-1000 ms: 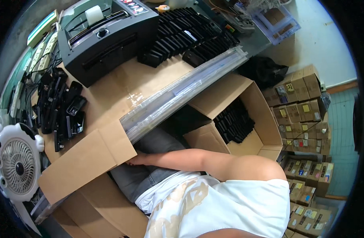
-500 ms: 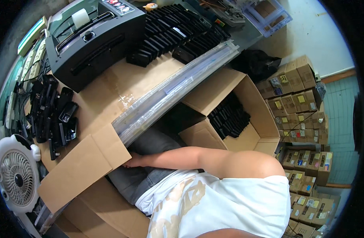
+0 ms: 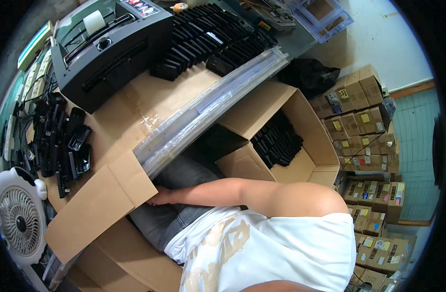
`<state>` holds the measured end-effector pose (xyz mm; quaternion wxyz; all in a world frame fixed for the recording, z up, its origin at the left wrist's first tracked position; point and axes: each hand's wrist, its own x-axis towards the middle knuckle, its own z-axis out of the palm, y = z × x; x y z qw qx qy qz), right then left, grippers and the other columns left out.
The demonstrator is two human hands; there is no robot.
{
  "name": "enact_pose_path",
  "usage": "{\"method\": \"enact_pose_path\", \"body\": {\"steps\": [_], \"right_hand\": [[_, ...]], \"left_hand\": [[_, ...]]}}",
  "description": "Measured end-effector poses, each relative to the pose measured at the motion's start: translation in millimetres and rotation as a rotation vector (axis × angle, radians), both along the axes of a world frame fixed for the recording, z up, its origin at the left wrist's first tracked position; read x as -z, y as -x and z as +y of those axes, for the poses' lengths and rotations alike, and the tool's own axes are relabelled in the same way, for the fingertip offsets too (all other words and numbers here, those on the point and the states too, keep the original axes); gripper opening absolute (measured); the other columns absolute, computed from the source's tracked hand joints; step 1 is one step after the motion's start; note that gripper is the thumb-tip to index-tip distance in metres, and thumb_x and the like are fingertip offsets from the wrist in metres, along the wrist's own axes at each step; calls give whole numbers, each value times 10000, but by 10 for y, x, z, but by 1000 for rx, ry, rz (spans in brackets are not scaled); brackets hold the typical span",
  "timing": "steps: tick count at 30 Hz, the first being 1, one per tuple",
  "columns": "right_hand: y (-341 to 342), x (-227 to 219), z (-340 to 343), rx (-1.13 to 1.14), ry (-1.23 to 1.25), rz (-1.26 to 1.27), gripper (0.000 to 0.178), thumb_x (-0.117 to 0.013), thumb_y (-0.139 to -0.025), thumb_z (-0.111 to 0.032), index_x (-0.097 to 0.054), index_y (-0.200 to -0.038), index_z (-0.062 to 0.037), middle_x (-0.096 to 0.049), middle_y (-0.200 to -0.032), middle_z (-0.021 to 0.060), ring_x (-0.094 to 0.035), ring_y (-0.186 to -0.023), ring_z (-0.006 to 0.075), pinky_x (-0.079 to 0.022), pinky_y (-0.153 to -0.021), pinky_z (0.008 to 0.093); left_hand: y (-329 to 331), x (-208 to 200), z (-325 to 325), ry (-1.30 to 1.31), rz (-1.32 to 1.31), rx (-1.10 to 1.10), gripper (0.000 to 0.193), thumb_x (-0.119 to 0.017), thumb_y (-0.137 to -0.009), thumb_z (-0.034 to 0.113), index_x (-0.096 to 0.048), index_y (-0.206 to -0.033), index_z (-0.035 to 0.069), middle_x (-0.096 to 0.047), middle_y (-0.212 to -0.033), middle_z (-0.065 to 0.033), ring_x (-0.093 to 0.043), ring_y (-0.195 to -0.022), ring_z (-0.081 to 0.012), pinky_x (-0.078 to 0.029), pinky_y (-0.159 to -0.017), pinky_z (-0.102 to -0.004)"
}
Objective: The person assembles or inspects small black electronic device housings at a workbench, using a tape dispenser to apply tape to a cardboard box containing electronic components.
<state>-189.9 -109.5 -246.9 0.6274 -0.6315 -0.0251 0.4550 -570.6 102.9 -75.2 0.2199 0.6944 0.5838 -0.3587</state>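
My right hand (image 3: 160, 196) rests low by my thigh, in grey jeans (image 3: 160, 226), at the edge of a cardboard flap (image 3: 99, 209). The flap's corner covers its fingertips, so I cannot make out whether it grips anything. The bare right arm stretches across from the right of the picture. Below the flap lies the inside of an open cardboard box (image 3: 130, 258). My left hand is out of sight; only a bit of skin near that shoulder shows at the lower edge.
On the cardboard-covered desk (image 3: 121, 119) stand a black tape dispenser machine (image 3: 111, 58), rows of black parts (image 3: 194, 44) and a heap of black pieces (image 3: 62, 141). A white fan (image 3: 21, 219) is at left. Right of me, an open carton (image 3: 318, 129) holds black parts; stacked boxes (image 3: 374, 155) line the wall.
The whole view has shifted slightly, with the desk and cartons a little further left. My right hand stays at the flap's edge.
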Motion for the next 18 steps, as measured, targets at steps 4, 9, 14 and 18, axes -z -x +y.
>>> {"method": "enact_pose_path", "body": {"steps": [4, 9, 14, 18], "right_hand": [[48, 27, 30, -5, -1, 12, 155, -551, -819, -188, -649, -810, -67, -605, -668, 53, -539, -592, 191, -444, -565, 335], [-39, 73, 10, 8, -30, -13, 169, -541, -826, -188, -656, -829, -64, -613, -676, 66, -540, -594, 202, -445, -563, 339], [-18, 48, -58, -11, 37, -36, 191, -545, -840, -201, -667, -882, -60, -626, -702, 68, -550, -608, 206, -457, -576, 346], [2, 157, 61, -27, 48, -68, 247, -560, -862, -229, -670, -1013, -68, -649, -758, 63, -576, -649, 212, -478, -606, 355]], "left_hand": [[129, 75, 95, -11, -28, -4, 956, -656, -778, 660, -191, -1518, 272, 132, -1528, -303, -176, -1301, -610, -263, -1065, -633], [437, 549, 365, -47, -91, 18, 928, -670, -779, 643, -213, -1505, 287, 113, -1521, -301, -189, -1292, -606, -262, -1071, -624], [801, 1034, 604, -167, -115, 195, 875, -639, -819, 605, -205, -1512, 294, 41, -1529, -269, -201, -1312, -569, -256, -1094, -595], [1182, 1512, 936, -731, -403, 881, 700, -506, -947, 501, -219, -1532, 245, -169, -1563, -150, -256, -1390, -423, -270, -1144, -507]]}}
